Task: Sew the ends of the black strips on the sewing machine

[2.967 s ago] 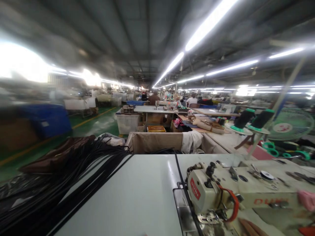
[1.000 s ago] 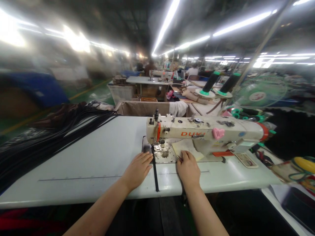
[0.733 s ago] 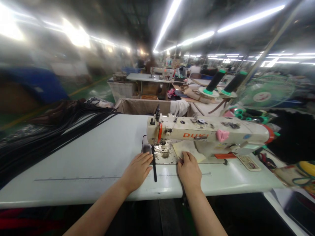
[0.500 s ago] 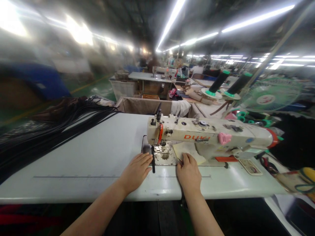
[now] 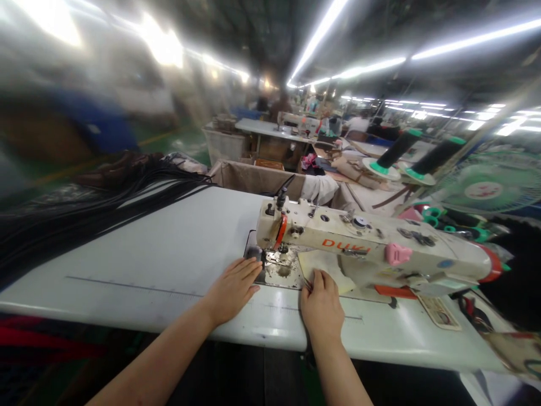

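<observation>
A white sewing machine (image 5: 380, 259) stands on the pale table (image 5: 169, 237). My left hand (image 5: 234, 287) lies flat, fingers stretched together, at the left edge of the worn metal needle plate (image 5: 285, 270), its fingertips by a dark patch left of the needle. Right of the plate, my right hand (image 5: 322, 304) has its fingers curled and pressed together at the front edge of a yellowish sheet (image 5: 325, 265). A thin dark tool seems to stick out of its fingertips, too small to make out fully.
Long black strips (image 5: 105, 225) lie over the table's left side. Two black thread cones (image 5: 397, 151) stand behind the machine, near a green fan (image 5: 484, 189). A fabric-lined bin (image 5: 253, 177) stands beyond the table. Red-handled scissors (image 5: 469, 310) lie at the right.
The view has turned and tilted slightly. The short black strip that stuck out beside my left fingertips no longer shows there. Both hands stay near the same places by the machine.
</observation>
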The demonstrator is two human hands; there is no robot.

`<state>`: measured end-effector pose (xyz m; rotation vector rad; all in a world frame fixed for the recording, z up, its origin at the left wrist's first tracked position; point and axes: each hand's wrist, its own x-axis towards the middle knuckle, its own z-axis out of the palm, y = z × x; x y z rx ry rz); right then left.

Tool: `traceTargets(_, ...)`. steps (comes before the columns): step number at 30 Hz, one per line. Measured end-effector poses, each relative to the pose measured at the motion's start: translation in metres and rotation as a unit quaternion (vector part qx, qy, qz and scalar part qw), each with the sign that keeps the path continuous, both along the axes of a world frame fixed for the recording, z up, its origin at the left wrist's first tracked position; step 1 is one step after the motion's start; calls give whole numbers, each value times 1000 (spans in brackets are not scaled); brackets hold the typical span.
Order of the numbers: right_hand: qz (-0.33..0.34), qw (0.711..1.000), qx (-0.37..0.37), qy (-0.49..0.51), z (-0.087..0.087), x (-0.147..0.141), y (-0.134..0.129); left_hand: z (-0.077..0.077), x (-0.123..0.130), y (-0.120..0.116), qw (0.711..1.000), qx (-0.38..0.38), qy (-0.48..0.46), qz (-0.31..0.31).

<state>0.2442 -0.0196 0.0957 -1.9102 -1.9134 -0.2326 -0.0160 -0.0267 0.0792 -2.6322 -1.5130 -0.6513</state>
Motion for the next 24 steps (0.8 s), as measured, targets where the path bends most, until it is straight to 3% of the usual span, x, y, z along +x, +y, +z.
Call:
traceTargets(11, -1, 1000, -6, 0, -1, 0, -1, -3, 4, 18, 1000, -15, -7, 22)
traceTargets(24, -12, 1000, 5, -9, 0, -3, 0, 0, 5, 17, 999, -27, -26, 29)
